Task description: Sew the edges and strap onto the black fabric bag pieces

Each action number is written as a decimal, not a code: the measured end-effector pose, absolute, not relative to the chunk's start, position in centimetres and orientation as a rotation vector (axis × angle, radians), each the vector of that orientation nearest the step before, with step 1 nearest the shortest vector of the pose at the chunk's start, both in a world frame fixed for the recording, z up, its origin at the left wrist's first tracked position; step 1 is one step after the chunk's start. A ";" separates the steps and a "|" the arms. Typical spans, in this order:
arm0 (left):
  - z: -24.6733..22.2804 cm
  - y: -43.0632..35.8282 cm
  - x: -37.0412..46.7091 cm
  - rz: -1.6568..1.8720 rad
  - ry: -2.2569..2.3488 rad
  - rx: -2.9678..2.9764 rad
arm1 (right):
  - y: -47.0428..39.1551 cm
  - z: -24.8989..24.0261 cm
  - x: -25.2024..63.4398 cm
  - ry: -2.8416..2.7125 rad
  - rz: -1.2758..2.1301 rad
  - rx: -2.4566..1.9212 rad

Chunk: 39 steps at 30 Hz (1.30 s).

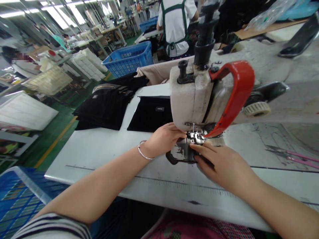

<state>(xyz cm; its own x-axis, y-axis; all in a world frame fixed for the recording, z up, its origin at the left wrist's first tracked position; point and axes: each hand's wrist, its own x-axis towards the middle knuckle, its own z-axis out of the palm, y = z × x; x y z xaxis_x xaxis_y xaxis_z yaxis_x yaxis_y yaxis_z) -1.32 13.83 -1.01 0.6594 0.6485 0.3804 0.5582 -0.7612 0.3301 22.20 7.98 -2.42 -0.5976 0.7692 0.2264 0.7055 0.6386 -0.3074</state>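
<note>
In front of me is a white sewing machine with a curved red guard. My left hand, a silver bangle on its wrist, reaches in from the left side of the metal presser foot. Its thumb and fingertips are pinched together there; whatever lies between them is too small to make out. On the foot's near right side, my right hand touches the metal needle plate. Its fingers are stretched out and apart, with nothing plainly held. Behind the left hand lies a black fabric piece with a small label.
Black fabric pieces are stacked at the table's left. Pink-handled scissors lie to the right. A ruler strip runs along the front. Blue baskets stand beyond the table and at lower left. Another person sits ahead, back turned.
</note>
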 end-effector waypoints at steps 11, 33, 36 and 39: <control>-1.1 14.2 -1.4 0.757 1.020 2.695 | 8.1 -2.5 22.2 -2.455 0.255 -1.136; 5.9 7.2 -1.5 -0.288 1.206 2.748 | 9.5 -1.3 23.5 -2.376 0.150 -1.225; 6.9 6.3 -0.6 -0.214 1.106 2.472 | 9.8 -1.4 23.8 -2.324 0.207 -1.171; 5.4 6.5 -0.2 0.012 1.184 2.551 | 10.0 -1.7 23.7 -2.269 0.130 -1.211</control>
